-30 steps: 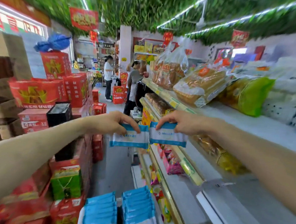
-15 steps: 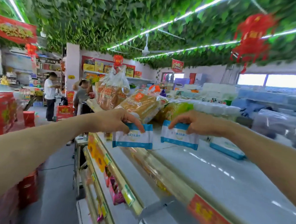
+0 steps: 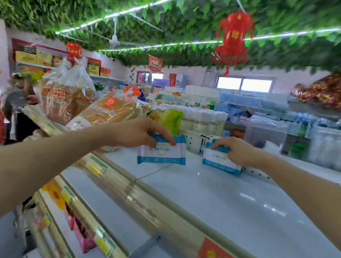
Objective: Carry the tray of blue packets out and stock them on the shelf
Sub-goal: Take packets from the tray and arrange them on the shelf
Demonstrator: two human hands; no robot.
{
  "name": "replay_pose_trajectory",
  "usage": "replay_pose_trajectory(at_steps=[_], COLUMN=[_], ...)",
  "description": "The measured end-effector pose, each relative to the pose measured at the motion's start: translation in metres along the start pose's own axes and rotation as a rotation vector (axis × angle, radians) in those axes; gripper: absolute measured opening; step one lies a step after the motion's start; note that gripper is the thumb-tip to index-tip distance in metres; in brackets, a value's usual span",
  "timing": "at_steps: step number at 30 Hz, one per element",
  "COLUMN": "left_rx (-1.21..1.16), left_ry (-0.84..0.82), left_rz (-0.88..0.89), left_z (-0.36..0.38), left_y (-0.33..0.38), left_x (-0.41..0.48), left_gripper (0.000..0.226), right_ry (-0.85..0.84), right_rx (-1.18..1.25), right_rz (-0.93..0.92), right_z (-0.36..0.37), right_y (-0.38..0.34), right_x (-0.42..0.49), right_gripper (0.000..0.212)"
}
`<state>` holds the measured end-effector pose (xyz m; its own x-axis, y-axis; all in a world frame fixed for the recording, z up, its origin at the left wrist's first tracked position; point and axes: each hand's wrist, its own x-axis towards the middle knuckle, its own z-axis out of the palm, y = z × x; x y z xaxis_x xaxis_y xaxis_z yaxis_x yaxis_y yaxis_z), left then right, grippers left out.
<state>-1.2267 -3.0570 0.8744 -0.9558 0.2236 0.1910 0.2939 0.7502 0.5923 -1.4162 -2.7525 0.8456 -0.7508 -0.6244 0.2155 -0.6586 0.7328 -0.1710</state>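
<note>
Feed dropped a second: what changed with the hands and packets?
The left hand and right hand carried the left blue packet and right blue packet from the aisle up over the top shelf, the right one near its back. Each hand still pinches its packet.

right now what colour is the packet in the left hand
The packet is white with blue bands top and bottom; head view shows it.

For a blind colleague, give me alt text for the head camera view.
The left hand holds a blue packet above a white top shelf; the right hand holds a second packet beside it. Bagged bread lies further left.
</note>
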Motion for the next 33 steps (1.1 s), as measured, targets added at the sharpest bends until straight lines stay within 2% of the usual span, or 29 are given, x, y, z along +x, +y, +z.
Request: replay_pose_trajectory(at_steps=[4,13,17,21,24,33], left_rx=[0.072,0.015,-0.001,0.153,0.216,0.221], left_ry=[-0.037,-0.131,-0.148,-0.212,-0.204,-0.154], left_rz=[0.058,0.144,0.148,0.227,0.284,0.432], left_z=[-0.006,0.007,0.016,0.033,0.055,0.099], left_y=[-0.011,-0.021,-0.019,-0.013,-0.004,0.014], left_x=[0.014,0.047,0.071,0.110,0.139,0.194], left_gripper=[0.050,0.052,0.054,0.057,0.053,0.049], right_ry=[0.048,0.219,0.311,0.383,0.420,0.421], right_rx=[-0.074,-0.351,-0.337,-0.282,-0.272,-0.307], right_rz=[0.034,0.008,0.058,0.111,0.137,0.174], right_z=[0.007,0.023,0.013,-0.005,-0.015,-0.026], right_y=[0.002,0.005,0.004,0.014,0.028,0.051], right_x=[0.004,-0.003,-0.017,-0.040,-0.060,-0.098], right_gripper=[0.066,0.065,0.066,0.060,0.067,0.062])
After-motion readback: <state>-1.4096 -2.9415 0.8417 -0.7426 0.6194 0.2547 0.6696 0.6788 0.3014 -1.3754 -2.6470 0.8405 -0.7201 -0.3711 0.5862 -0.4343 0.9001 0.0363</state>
